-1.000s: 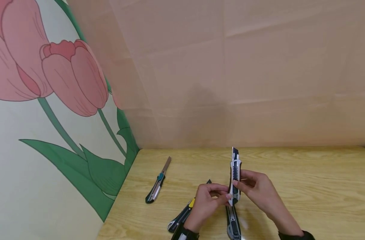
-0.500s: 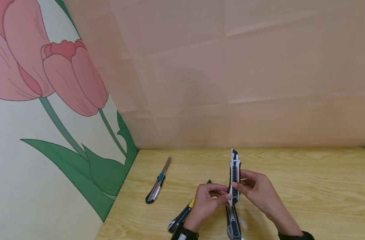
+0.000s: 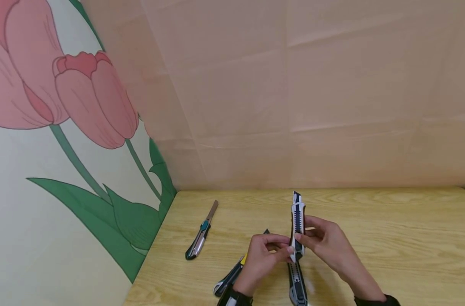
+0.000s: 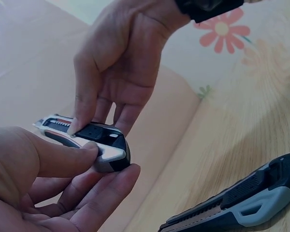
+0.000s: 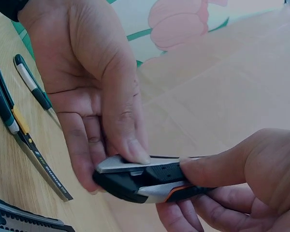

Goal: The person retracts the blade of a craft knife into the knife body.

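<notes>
A silver-and-black utility knife (image 3: 299, 216) with a thin orange-red stripe is held blade end up, its short blade tip showing at the top. My left hand (image 3: 262, 261) pinches the rear end between thumb and fingers. Around the middle, my right hand (image 3: 328, 240) grips it from the other side, with the thumb (image 5: 203, 169) on the black slider and the fingers behind the body. Below the held knife lies a grey-and-black utility knife (image 3: 297, 284), which also shows large in the left wrist view.
A black-and-yellow utility knife (image 3: 229, 277) lies partly behind my left wrist. Further left rests a utility knife with a teal slider (image 3: 202, 233) and its blade out. The wooden table (image 3: 408, 246) meets a pinkish-brown cloth backdrop (image 3: 332, 85) and a tulip-painted wall (image 3: 83, 170).
The right thumb has moved slightly down along the held knife, and less of its blade shows beyond the body. The knife's top has shifted a little left. The left hand stays in place.
</notes>
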